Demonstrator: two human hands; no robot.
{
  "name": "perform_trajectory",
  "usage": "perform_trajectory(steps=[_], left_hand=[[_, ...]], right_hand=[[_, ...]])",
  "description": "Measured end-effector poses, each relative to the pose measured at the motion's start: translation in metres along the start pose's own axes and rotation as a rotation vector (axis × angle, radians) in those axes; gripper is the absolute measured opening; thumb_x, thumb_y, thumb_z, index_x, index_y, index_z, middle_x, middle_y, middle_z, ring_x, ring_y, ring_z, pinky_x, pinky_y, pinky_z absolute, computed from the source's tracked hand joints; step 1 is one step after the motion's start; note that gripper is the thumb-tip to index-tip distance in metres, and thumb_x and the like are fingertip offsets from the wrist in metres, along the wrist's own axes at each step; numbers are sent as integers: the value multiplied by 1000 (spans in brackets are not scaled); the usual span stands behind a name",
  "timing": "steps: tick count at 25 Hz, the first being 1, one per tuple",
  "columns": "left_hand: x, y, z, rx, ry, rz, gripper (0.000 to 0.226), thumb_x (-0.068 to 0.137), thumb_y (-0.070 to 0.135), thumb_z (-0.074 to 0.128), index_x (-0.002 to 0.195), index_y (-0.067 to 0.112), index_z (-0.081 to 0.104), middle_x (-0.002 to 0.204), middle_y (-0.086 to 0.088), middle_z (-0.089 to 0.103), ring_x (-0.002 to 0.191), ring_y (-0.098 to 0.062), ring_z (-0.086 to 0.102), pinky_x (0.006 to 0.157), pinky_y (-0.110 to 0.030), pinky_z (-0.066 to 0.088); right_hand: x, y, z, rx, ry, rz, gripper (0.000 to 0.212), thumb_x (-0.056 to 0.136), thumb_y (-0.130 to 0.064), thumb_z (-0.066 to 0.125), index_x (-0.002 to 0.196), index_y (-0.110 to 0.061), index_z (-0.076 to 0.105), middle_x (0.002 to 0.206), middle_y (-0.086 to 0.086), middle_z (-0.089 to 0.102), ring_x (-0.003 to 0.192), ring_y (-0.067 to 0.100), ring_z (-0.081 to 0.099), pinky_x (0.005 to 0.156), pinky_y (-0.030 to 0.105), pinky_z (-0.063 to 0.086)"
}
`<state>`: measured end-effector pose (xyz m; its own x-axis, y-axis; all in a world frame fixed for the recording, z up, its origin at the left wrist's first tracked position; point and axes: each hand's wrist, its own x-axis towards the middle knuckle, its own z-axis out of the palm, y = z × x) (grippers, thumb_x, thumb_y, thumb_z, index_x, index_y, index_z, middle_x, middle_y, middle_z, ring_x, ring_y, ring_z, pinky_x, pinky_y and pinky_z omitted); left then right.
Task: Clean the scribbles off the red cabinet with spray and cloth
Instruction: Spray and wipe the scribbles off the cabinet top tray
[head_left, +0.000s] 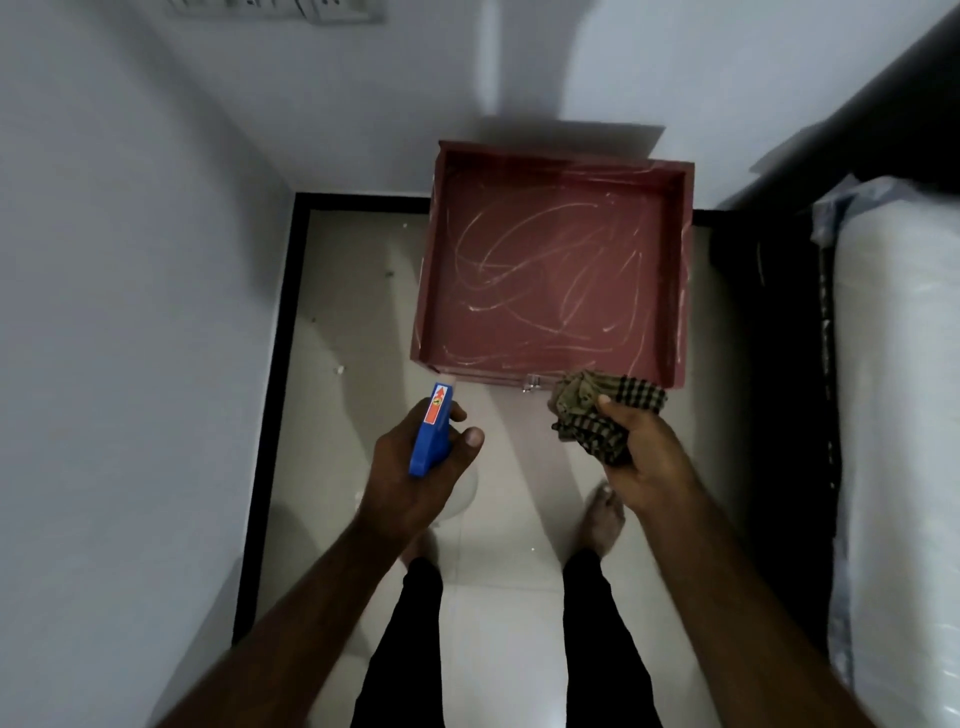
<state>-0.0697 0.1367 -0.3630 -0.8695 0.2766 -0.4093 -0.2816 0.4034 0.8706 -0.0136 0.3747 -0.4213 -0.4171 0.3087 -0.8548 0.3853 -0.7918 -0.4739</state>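
- Head view, the only angle: the red cabinet (553, 171) stands on the pale tiled floor (363, 312) against the back wall (363, 78), with a wrapped mattress (893, 364) off to its right.
- The recessed top is covered in white scribbles (519, 270), loops and long strokes all over, plus a few marks on the raised side edges.
- The left hand (415, 467) is wrapped round the neck of the spray bottle (431, 431), thumb out in front. The blue nozzle points toward the cabinet's near edge. Can't tell if a finger is on the trigger.
- The right hand (639, 452) is clutching a bunched-up checked cloth (602, 410), fingers curled round it, just by the cabinet's near right corner. Whether the cloth touches the wood, I can't tell.
- Progress, as I read it: pretty much zero. No wiped patch, no wet sheen, and the lines all look intact.
- Still to do: spray the top, scrub it with the cloth, then get the side edges too.
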Motion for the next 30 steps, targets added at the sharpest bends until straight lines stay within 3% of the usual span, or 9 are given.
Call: perform_trajectory(steps=[4,7,10,12,17,22,27,30], left_hand=[[21,-46,9,-3,-10,-45,26,81,44,68,101,28,60,92,-26,66,68,-16,58,69,-13,53],[30,-75,15,-59,7,-91,20,85,38,70,101,33,60,89,-15,66,68,-4,56,68,-13,53],[44,-108,17,-67,37,-139,23,83,42,72,101,31,62,93,-4,68,76,-3,62,72,-12,53],[53,-127,19,-49,46,-169,35,79,52,70,103,27,64,98,-1,69,84,-10,65,75,-14,52],[74,-162,18,48,78,-140,44,83,62,71,97,21,63,92,-1,67,87,-17,65,81,-29,53],[93,-183,21,166,111,-111,42,87,48,71,85,9,58,82,-12,61,78,-27,60,78,-41,53],[99,-197,23,178,65,-145,51,80,69,68,103,23,63,95,8,66,91,-12,65,86,-31,54],[96,-193,29,161,33,-124,54,81,69,68,105,21,63,95,8,66,91,-11,64,82,-24,51]], right_hand=[[32,27,4,4,-19,3,34,100,-1,55,133,3,63,128,21,72,111,34,73,73,33,63],[48,42,7,6,-21,12,31,100,0,56,130,2,65,126,19,73,114,34,73,74,35,64],[69,63,8,-29,-34,-9,36,97,-3,60,133,1,64,130,21,71,122,41,68,103,50,57],[82,76,5,-33,-42,-9,41,96,-5,61,137,1,63,133,21,69,125,42,66,113,55,48],[95,93,3,-26,-22,-3,40,97,-3,60,136,-2,64,131,17,72,123,37,68,105,48,54],[109,104,0,-9,-10,10,40,97,-2,60,136,-2,64,130,17,72,121,35,69,106,48,55],[118,107,-3,-27,10,-13,41,95,-3,62,136,-2,65,130,18,71,122,37,68,113,56,48],[121,109,-4,-15,19,-17,40,96,-1,61,136,-2,65,130,18,72,122,37,69,113,57,47]])
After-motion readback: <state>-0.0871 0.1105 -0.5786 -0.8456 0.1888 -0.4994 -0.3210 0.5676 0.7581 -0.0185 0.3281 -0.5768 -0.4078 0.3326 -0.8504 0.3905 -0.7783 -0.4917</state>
